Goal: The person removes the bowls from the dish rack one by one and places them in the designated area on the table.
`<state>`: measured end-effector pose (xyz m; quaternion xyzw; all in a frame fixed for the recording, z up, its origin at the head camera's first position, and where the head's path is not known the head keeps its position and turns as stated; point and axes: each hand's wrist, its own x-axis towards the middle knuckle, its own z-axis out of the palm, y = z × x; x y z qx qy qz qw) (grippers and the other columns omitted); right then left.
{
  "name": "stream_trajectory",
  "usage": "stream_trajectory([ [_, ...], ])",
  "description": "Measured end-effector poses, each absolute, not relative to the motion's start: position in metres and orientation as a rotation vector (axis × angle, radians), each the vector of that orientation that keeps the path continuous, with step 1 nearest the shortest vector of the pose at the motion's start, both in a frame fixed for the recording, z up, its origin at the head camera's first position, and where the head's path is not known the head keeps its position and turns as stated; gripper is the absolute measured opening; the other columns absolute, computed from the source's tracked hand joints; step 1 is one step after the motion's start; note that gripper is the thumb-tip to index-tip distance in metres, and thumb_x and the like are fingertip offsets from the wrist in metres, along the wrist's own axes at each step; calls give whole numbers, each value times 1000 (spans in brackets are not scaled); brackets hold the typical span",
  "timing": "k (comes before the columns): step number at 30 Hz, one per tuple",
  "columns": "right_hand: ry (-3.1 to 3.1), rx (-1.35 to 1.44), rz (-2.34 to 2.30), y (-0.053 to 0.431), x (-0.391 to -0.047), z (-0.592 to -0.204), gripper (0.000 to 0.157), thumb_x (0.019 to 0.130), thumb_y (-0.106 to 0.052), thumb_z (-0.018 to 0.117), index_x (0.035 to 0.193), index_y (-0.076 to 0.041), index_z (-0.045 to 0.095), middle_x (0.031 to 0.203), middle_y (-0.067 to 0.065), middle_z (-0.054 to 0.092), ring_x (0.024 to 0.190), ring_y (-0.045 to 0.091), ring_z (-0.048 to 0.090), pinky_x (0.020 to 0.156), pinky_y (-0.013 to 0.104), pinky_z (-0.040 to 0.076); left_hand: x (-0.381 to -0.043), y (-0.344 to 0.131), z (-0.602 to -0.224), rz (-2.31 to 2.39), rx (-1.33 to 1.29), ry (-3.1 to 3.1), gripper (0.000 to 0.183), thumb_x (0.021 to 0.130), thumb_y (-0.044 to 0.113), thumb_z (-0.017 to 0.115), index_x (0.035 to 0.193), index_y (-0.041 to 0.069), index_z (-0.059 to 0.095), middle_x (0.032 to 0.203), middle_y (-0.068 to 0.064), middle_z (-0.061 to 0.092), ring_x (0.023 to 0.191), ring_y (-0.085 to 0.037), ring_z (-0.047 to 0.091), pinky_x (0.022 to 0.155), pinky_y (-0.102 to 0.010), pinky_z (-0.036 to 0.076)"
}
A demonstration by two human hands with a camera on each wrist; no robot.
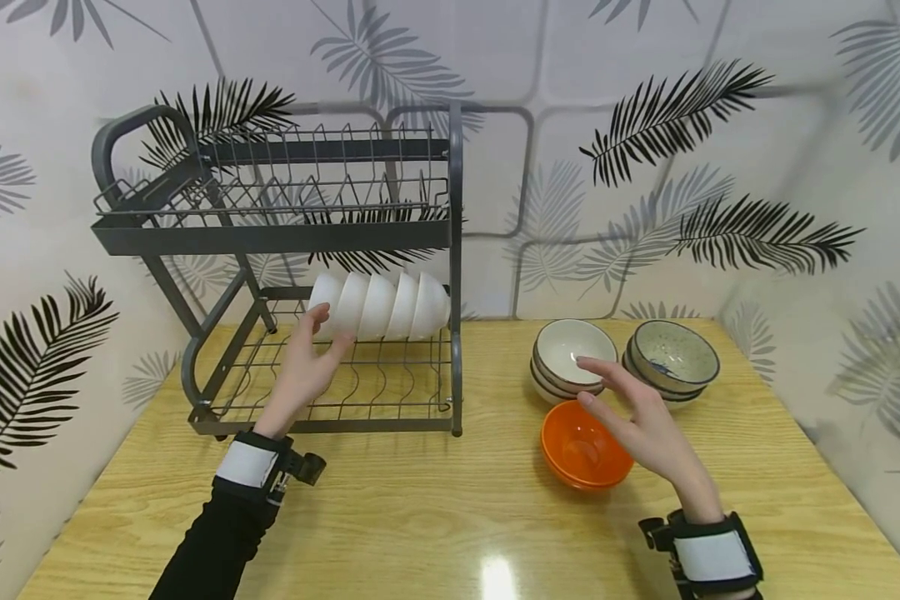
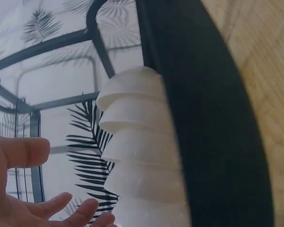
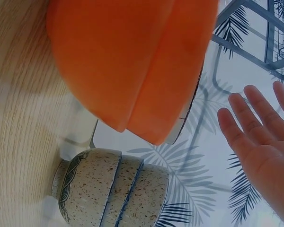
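Note:
Several white bowls [image 1: 377, 307] stand on edge in a row on the rack's lower tier. My left hand [image 1: 309, 367] is at the row's left end, fingers and thumb spread apart and holding nothing. The left wrist view shows its fingers [image 2: 80, 213] relaxed beside the white bowls [image 2: 137, 146]. On the right, my right hand [image 1: 648, 425] hovers over a stack of orange bowls [image 1: 585, 446], which it partly covers in the head view. From the right wrist, its fingers [image 3: 255, 118] look extended, with nothing between them and the orange bowls [image 3: 118, 56] alongside.
A dark two-tier dish rack [image 1: 270, 237] stands on the left of the wooden table [image 1: 390, 517]. Behind the orange bowls are a stack of white dark-rimmed bowls [image 1: 562, 346] and a stack of speckled bowls [image 1: 675, 354]. A leaf-patterned wall [image 1: 570, 200] rises at the back.

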<state>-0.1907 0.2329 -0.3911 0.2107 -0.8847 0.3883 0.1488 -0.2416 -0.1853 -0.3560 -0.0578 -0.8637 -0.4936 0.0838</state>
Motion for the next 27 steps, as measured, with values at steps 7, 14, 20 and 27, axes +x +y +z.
stream_trajectory([
  [7, -2525, 622, 1126, 233, -190, -391, 40, 100, -15, 63, 138, -8, 57, 141, 13, 61, 120, -9, 47, 104, 1, 33, -253, -200, -340, -1558, -107, -2600, 66, 105, 22, 50, 158, -1, 19, 162, -26, 23, 153, -44, 18, 125, -59, 23],
  [14, -2534, 614, 1136, 232, -189, -388, 40, 100, -15, 63, 139, -9, 57, 142, 13, 60, 125, 12, 53, 106, 7, 37, -266, -207, -334, -1593, -105, -2628, 68, 106, 23, 47, 159, -2, 12, 162, -29, 19, 149, -45, 23, 119, -59, 32],
  [20, -2537, 614, 1153, 231, -187, -385, 40, 100, -15, 63, 139, -11, 57, 143, 10, 60, 122, 11, 54, 106, 8, 37, -277, -206, -329, -1578, -46, -2659, 73, 106, 24, 46, 160, -3, 5, 161, -31, 18, 144, -44, 31, 114, -55, 38],
  [27, -2505, 654, 1171, 231, -186, -385, 40, 99, -11, 63, 139, -11, 58, 142, 14, 61, 118, -15, 44, 104, 2, 33, -296, -206, -328, -1461, -4, -2802, 65, 106, 25, 44, 155, -10, 18, 153, -35, 32, 138, -48, 41, 112, -58, 42],
])
